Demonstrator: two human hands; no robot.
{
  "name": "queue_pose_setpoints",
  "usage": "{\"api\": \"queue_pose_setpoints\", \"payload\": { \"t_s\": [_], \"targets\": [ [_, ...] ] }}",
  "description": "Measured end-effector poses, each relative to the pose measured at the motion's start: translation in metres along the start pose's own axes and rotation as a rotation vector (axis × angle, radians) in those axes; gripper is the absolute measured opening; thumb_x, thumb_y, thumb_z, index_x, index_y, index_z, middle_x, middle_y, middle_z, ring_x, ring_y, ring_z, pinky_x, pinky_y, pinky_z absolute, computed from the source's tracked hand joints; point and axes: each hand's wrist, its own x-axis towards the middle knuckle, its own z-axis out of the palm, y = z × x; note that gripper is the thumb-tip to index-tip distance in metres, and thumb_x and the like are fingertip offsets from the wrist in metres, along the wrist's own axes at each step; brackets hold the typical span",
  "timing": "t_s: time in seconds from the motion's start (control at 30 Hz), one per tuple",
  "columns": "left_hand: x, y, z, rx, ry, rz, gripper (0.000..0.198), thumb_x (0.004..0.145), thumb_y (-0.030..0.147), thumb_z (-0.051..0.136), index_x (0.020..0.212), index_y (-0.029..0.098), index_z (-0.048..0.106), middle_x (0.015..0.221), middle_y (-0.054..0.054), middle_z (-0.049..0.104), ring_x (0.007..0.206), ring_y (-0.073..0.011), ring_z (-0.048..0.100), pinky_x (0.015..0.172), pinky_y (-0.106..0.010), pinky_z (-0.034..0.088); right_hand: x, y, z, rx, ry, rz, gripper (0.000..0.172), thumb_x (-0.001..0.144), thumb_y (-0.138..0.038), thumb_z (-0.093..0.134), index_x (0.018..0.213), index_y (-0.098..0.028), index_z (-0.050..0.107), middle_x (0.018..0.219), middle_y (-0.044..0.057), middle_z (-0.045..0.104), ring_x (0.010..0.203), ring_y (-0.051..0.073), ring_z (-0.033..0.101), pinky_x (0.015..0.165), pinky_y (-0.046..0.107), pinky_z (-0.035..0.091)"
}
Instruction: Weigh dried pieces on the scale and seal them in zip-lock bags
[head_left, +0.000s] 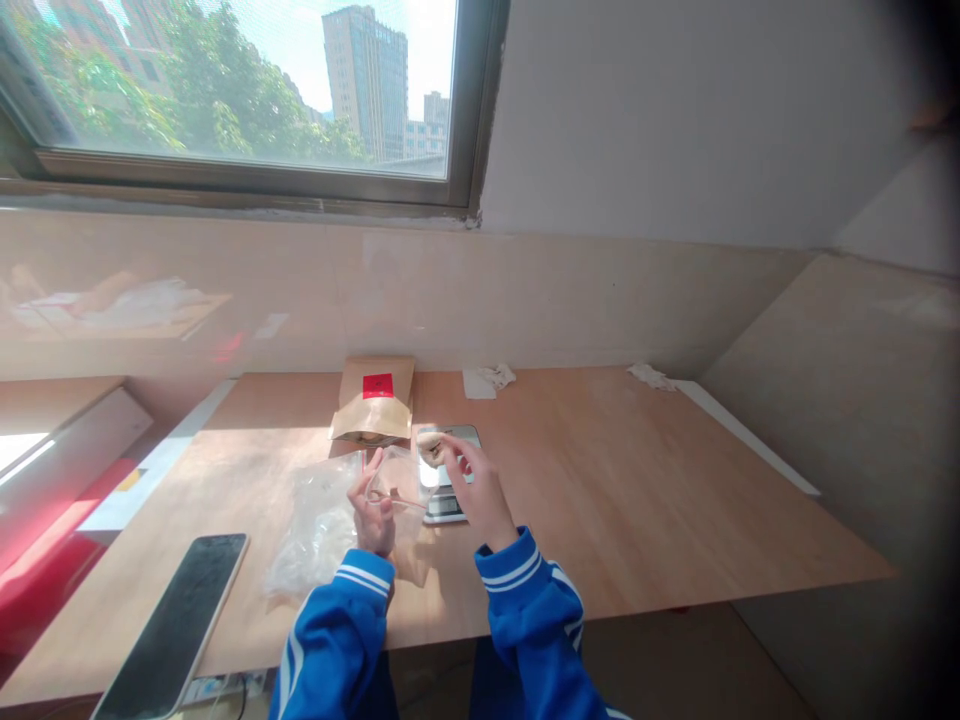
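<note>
Over the scale (448, 508), your right hand (481, 488) pinched a pale piece (428, 447); left of the scale, your left hand (372, 518) pinched a clear bag (403, 472), mouth open.

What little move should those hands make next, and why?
Probably the right hand should bring the pale piece to the mouth of the small clear bag: it pinches that piece close by, while the left hand holds the bag, seemingly open.
</note>
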Motion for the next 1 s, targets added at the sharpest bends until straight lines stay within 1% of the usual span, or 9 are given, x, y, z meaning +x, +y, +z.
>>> {"api": "queue_pose_setpoints", "payload": {
  "t_s": [0.07,0.13,0.27,0.37,0.53,0.6,0.7,0.87,1.0],
  "targets": [
    [0.001,0.001,0.001,-0.075,0.055,0.03,0.042,0.087,0.061,0.027,0.113,0.029,0.025,0.139,-0.017,0.04,0.134,-0.0268,0.034,0.108,-0.058,0.03,0.003,-0.003,0.0,-0.071,-0.141,-0.04,0.03,0.087,-0.033,0.049,0.113,-0.024,0.063,0.085,0.002,0.066,0.073,0.017,0.053,0.078,0.032,0.043],
    [0.001,0.003,0.002,-0.114,0.064,0.044,0.038,0.088,0.057,0.031,0.113,0.028,0.027,0.139,-0.017,0.042,0.133,-0.026,0.037,0.108,-0.056,0.032,0.003,-0.001,0.001,-0.105,-0.196,-0.055,0.033,0.086,-0.032,0.053,0.116,-0.025,0.061,0.084,0.001,0.066,0.074,0.017,0.054,0.081,0.034,0.043],
    [0.001,0.004,0.004,-0.156,0.096,0.021,0.031,0.091,0.051,0.032,0.109,0.026,0.03,0.138,-0.017,0.044,0.13,-0.0256,0.04,0.106,-0.055,0.033,0.006,0.015,0.003,-0.059,-0.129,-0.05,0.032,0.091,-0.031,0.042,0.116,-0.023,0.06,0.104,0.005,0.064,0.086,0.018,0.055,0.081,0.033,0.044],
    [0.001,-0.003,0.006,-0.154,0.144,0.015,0.031,0.091,0.049,0.034,0.107,0.022,0.033,0.133,-0.019,0.048,0.126,-0.0267,0.045,0.103,-0.058,0.035,0.012,0.036,0.007,-0.064,-0.06,-0.033,0.033,0.091,-0.027,0.037,0.11,-0.02,0.062,0.107,0.008,0.062,0.093,0.019,0.055,0.083,0.033,0.046],
    [0.0,-0.009,0.007,-0.177,0.197,-0.028,0.038,0.088,0.054,0.037,0.106,0.02,0.035,0.126,-0.022,0.052,0.122,-0.0282,0.05,0.098,-0.058,0.038,0.02,0.076,0.025,-0.355,-0.101,-0.03,0.035,0.083,-0.019,0.046,0.116,-0.02,0.058,0.12,0.01,0.056,0.111,0.024,0.048,0.096,0.039,0.038],
    [0.0,-0.007,0.006,-0.166,0.193,-0.056,0.039,0.087,0.056,0.035,0.104,0.021,0.033,0.127,-0.022,0.052,0.123,-0.0283,0.048,0.098,-0.058,0.038,0.021,0.085,0.033,-0.464,-0.138,-0.019,0.04,0.079,-0.017,0.051,0.119,-0.021,0.057,0.125,0.009,0.052,0.113,0.026,0.046,0.095,0.039,0.037],
    [-0.001,-0.003,0.005,-0.165,0.184,-0.109,0.036,0.088,0.057,0.032,0.103,0.024,0.031,0.13,-0.021,0.05,0.123,-0.0274,0.048,0.099,-0.057,0.038,0.02,0.089,0.039,-0.522,-0.112,0.012,0.034,0.078,-0.014,0.051,0.109,-0.025,0.061,0.117,0.007,0.055,0.107,0.024,0.048,0.09,0.037,0.038],
    [-0.003,-0.002,0.004,-0.193,0.189,-0.169,0.035,0.087,0.057,0.034,0.103,0.026,0.03,0.132,-0.019,0.048,0.123,-0.0278,0.048,0.1,-0.057,0.036,0.02,0.086,0.033,-0.449,0.01,0.015,0.024,0.083,-0.021,0.049,0.102,-0.024,0.064,0.104,0.006,0.063,0.096,0.023,0.052,0.085,0.036,0.038],
    [-0.002,-0.006,0.006,-0.312,0.189,-0.128,0.036,0.085,0.055,0.04,0.105,0.026,0.031,0.134,-0.017,0.047,0.122,-0.0279,0.048,0.101,-0.059,0.033,0.021,0.074,0.021,-0.147,0.142,0.115,0.03,0.088,-0.038,0.045,0.102,-0.018,0.062,0.091,0.007,0.066,0.08,0.02,0.056,0.075,0.033,0.043]
  ]
}}
